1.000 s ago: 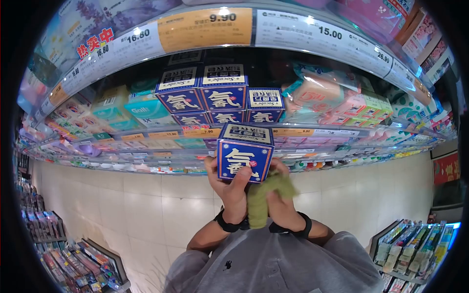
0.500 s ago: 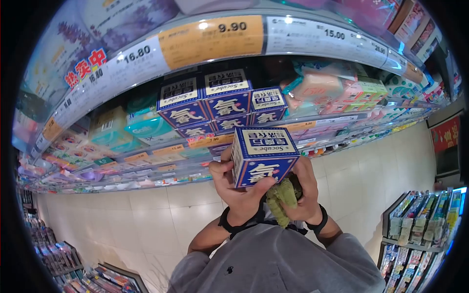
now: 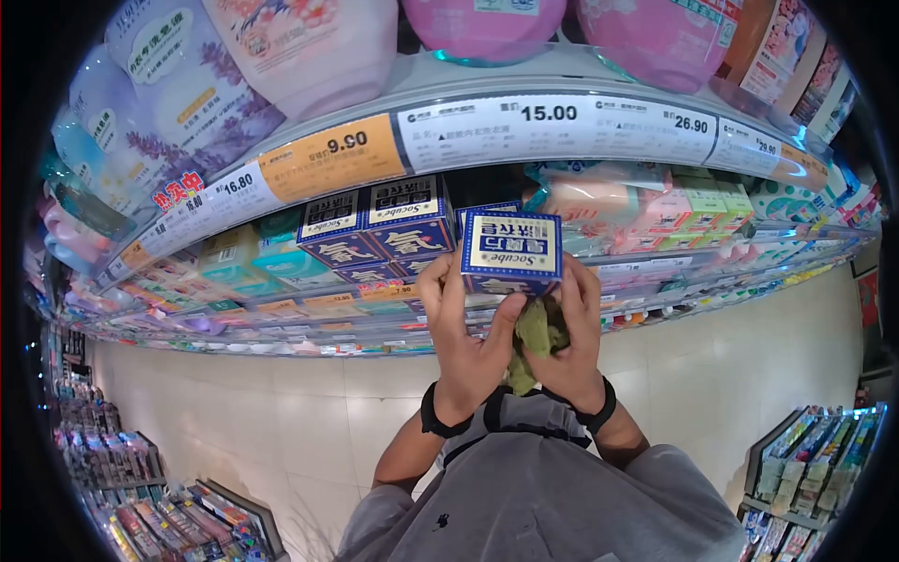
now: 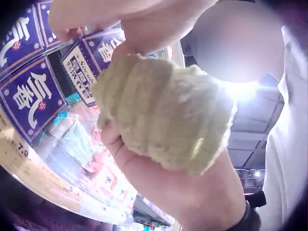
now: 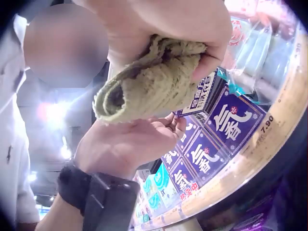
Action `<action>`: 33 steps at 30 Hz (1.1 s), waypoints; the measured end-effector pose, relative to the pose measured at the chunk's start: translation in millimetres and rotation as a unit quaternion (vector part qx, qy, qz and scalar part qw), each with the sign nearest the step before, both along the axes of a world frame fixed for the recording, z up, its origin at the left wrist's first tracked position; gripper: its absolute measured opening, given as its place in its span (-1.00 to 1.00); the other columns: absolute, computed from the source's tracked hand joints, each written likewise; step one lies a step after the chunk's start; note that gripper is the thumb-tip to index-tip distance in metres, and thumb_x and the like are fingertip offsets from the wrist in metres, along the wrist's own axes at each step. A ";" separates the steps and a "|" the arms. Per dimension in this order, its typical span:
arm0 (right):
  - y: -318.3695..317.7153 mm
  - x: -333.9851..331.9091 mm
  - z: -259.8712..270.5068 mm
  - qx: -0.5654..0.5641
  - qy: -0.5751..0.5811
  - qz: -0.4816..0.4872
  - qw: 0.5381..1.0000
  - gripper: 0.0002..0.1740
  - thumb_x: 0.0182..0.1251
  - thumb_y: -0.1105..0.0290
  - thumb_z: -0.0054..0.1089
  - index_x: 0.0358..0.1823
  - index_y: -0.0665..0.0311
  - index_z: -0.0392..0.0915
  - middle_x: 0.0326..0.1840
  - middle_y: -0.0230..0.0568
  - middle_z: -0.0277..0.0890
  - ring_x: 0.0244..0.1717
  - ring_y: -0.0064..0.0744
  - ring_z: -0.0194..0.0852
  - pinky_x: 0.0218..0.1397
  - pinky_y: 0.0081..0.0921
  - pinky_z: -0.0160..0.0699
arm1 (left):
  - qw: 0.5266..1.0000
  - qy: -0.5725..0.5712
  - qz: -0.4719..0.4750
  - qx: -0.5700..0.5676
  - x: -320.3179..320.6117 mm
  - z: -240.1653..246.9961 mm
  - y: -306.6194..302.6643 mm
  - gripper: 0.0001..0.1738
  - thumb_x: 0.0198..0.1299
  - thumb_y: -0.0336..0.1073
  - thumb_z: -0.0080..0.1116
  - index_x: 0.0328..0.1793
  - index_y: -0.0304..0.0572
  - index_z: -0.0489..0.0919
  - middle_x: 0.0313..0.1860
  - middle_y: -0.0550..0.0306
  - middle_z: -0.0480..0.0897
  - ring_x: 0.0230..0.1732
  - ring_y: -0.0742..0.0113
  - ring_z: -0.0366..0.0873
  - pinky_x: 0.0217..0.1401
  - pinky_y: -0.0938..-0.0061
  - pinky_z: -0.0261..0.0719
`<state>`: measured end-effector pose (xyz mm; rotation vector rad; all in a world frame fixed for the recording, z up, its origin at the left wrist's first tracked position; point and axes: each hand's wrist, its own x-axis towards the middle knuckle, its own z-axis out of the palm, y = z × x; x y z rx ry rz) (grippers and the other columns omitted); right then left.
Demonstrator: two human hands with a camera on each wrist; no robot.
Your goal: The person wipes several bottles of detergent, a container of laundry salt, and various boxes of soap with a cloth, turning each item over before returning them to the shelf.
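Observation:
A blue and white laundry soap box with Chinese lettering is at the shelf front in the head view, its pale printed top tipped toward the camera. My left hand holds it, fingers along the left side and thumb at the lower front. My right hand grips a green cloth, with its fingers up at the box's right edge. In the right wrist view the cloth is rolled in layers inside that hand. Matching boxes stand stacked just left of the held one.
A shelf edge with price labels curves overhead, with pink bottles above it. Wrapped packs lie to the right and teal packs to the left. Racks of goods stand behind on the floor.
The held box has moved forward and up to the shelf, overlapping the right end of the stack. My right hand, blurred with the cloth below the box earlier, now reaches along its right side.

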<state>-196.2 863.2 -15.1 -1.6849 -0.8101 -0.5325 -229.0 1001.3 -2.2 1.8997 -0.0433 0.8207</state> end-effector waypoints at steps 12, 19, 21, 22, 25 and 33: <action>6.1 24.8 1.0 0.023 0.047 0.078 0.996 -0.02 0.08 0.56 0.23 0.60 0.29 0.04 0.60 0.22 -0.02 0.58 0.23 0.00 0.54 -0.08 0.11 | 0.999 -0.028 0.036 -0.030 -3.7 5.2 -17.9 -0.20 0.21 -0.36 0.30 0.51 -0.49 0.19 0.30 -0.19 0.40 0.27 0.04 0.38 0.37 0.26 0.31; 9.6 28.8 -4.6 0.018 0.111 0.093 0.989 0.00 0.19 0.44 0.30 0.61 0.35 -0.07 0.63 0.21 -0.06 0.61 0.21 -0.05 0.58 -0.10 0.03 | 0.990 -0.038 0.081 0.105 2.4 2.8 -13.2 -0.14 0.16 -0.40 0.33 0.54 -0.50 0.15 0.31 -0.31 0.36 0.27 -0.11 0.38 0.37 0.15 0.30; 7.2 28.7 -4.8 0.008 0.112 0.086 0.990 -0.01 0.18 0.46 0.30 0.61 0.36 -0.06 0.62 0.20 -0.02 0.61 0.19 -0.04 0.58 -0.12 0.04 | 0.990 -0.010 0.084 0.111 -4.3 13.9 -17.6 -0.17 0.18 -0.49 0.27 0.56 -0.43 0.15 0.35 -0.26 0.34 0.35 -0.05 0.35 0.41 0.19 0.30; 4.9 28.0 -5.7 0.003 0.110 0.086 0.990 -0.01 0.16 0.47 0.29 0.61 0.36 -0.05 0.62 0.20 -0.01 0.61 0.18 -0.03 0.58 -0.13 0.05 | 0.990 0.004 0.086 0.115 -8.4 17.6 -19.1 -0.18 0.18 -0.53 0.24 0.57 -0.40 0.15 0.37 -0.24 0.34 0.39 -0.02 0.34 0.44 0.20 0.30; -2.9 27.4 -9.2 -0.017 0.102 0.085 0.991 -0.02 0.12 0.52 0.27 0.60 0.36 -0.02 0.60 0.19 0.04 0.60 0.16 0.03 0.56 -0.16 0.10 | 0.993 -0.015 0.064 0.102 -14.6 5.7 -19.0 -0.20 0.18 -0.54 0.23 0.56 -0.37 0.18 0.38 -0.26 0.32 0.43 -0.05 0.32 0.45 0.16 0.28; 3.7 30.5 -5.6 -0.032 0.081 0.080 0.993 -0.02 0.07 0.54 0.26 0.58 0.36 0.03 0.60 0.20 0.04 0.60 0.16 0.05 0.53 -0.21 0.19 | 0.991 -0.010 0.047 0.126 -8.5 14.2 -18.3 -0.29 0.16 -0.56 0.21 0.47 -0.35 0.29 0.54 -0.33 0.23 0.48 -0.14 0.30 0.49 0.13 0.24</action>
